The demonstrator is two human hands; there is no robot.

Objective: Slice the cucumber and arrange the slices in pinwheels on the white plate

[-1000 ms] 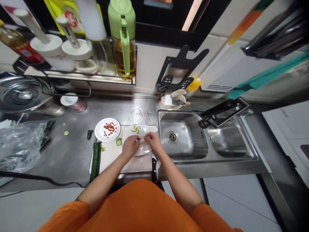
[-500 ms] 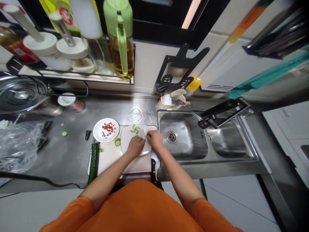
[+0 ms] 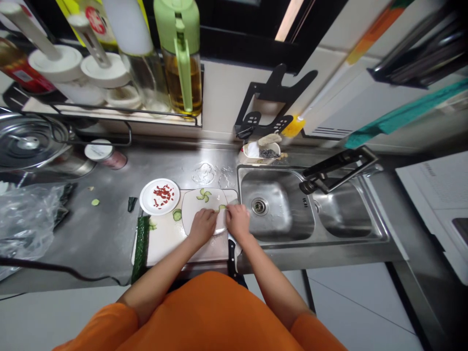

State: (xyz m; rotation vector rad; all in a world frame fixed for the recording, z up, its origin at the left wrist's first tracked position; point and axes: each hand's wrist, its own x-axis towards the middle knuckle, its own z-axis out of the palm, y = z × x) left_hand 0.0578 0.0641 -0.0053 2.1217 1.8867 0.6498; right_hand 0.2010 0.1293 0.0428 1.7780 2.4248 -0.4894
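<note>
My left hand (image 3: 203, 226) and my right hand (image 3: 238, 222) meet over a white square plate (image 3: 190, 209), fingers closed. Between their fingertips is a thin green cucumber slice (image 3: 222, 207), which both seem to pinch. Curved cucumber slices (image 3: 204, 195) form a pinwheel near the plate's far edge. Under the plate lies a white cutting board (image 3: 161, 246), with more round cucumber slices (image 3: 177, 214) left of the plate. A dark green cucumber (image 3: 141, 248) rests along the board's left side. The knife (image 3: 231, 258) lies right of the plate, its blade partly hidden.
A round white plate (image 3: 145, 205) with small red pieces stands behind the board. The steel sink (image 3: 278, 209) with its faucet (image 3: 332, 173) is to the right. A plastic bag (image 3: 29, 219) and a lidded pot (image 3: 36, 146) occupy the left; bottles and jars line a rack (image 3: 146, 116).
My right hand has shifted slightly nearer to me and turned, and the cucumber slice between the fingertips now shows more. My left hand has moved little; the pinwheel looks the same.
</note>
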